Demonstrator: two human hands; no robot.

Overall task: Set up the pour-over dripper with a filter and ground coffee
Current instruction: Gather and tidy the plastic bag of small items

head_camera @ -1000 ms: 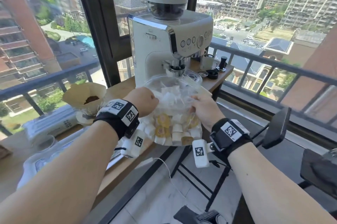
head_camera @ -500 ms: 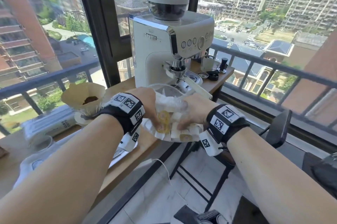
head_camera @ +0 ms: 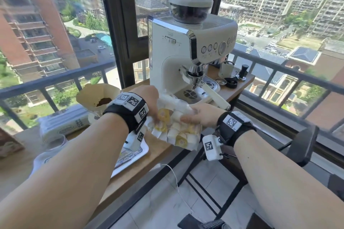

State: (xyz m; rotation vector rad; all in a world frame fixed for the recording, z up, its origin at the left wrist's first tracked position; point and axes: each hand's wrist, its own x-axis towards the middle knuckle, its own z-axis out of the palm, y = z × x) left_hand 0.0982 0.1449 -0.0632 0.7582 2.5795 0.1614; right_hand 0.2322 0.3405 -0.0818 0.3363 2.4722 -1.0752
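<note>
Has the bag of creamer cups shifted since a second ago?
Yes. The bag has dropped down and back from the espresso machine; the portafilter handle it covered now shows.

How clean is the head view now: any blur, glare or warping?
Head view: bright daylight, no harsh glare; wide-angle bends the railing at the edges; left window looks smeared up top; filter and bag read sharp.
</note>
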